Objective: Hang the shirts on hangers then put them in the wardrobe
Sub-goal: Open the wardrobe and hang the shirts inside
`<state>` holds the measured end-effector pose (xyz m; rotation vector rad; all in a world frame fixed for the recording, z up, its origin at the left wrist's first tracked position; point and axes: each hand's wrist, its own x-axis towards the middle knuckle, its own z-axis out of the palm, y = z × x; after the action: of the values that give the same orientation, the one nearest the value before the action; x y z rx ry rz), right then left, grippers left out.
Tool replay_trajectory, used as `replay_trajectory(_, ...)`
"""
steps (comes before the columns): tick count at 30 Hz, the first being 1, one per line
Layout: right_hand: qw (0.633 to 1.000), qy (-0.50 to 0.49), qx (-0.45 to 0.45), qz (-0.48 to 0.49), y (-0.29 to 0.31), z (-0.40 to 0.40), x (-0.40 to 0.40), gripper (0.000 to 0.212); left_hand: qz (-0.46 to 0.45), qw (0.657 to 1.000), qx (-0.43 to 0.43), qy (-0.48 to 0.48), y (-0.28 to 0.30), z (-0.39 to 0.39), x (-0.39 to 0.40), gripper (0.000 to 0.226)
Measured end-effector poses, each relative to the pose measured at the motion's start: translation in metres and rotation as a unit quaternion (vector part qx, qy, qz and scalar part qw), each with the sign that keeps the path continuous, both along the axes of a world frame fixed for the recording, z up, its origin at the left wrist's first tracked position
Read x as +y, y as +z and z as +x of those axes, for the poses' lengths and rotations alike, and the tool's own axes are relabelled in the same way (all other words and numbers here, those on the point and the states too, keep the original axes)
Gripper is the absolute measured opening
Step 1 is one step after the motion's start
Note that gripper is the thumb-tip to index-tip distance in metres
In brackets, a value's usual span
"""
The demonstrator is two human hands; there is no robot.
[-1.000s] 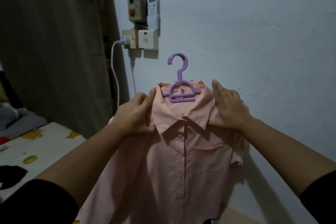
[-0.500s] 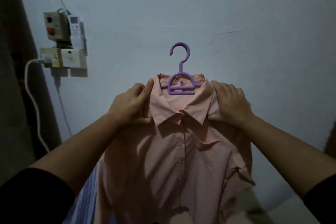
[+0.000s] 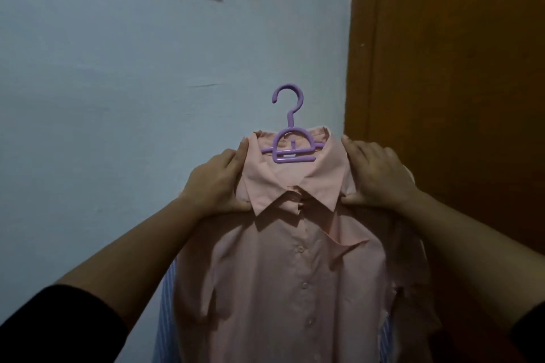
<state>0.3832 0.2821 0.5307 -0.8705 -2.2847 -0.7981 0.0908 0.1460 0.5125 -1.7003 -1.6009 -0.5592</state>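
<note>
A pink button-up shirt (image 3: 295,274) hangs on a purple plastic hanger (image 3: 290,144), held up in the air in front of me. The hanger's hook sticks up above the collar. My left hand (image 3: 218,183) grips the shirt's left shoulder beside the collar, thumb on the front. On the other side of the collar, my right hand (image 3: 374,177) grips the right shoulder. A blue striped shirt (image 3: 166,318) shows behind the pink one at its lower edges.
A pale blue wall (image 3: 132,97) fills the left and centre. A brown wooden panel (image 3: 457,68), a door or wardrobe side, stands at the right, close behind my right hand. A dark shadow lies across the wall's top.
The view has swung to the right with the shirt: the wall sockets and cable at the left are gone, and the brown wooden panel has come in. Both hands keep their hold.
</note>
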Motion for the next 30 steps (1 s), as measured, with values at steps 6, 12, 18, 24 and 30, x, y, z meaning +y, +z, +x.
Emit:
replay_trajectory(6,0.987,-0.157,0.018,-0.030,0.010,0.088,-0.027,0.115,0.008,0.987,-0.007,-0.162,0.010,0.067,0.079,0.116)
replay_trajectory(12,0.950,-0.310,0.032,0.003,0.007,0.187,-0.080,0.117,0.006,0.951,-0.003,-0.310,0.012,0.170,0.119,0.115)
replay_trajectory(18,0.900,-0.435,0.030,0.023,0.008,0.272,-0.141,0.117,0.007,0.913,-0.014,-0.408,0.011,0.273,0.122,0.119)
replay_trajectory(24,0.869,-0.492,0.044,0.033,0.018,0.345,-0.194,0.107,0.024,0.871,-0.028,-0.490,0.017,0.373,0.123,0.117)
replay_trajectory(30,0.843,-0.535,0.047,0.038,0.030,0.403,-0.223,0.113,0.032,0.849,-0.035,-0.526,0.031,0.456,0.127,0.117)
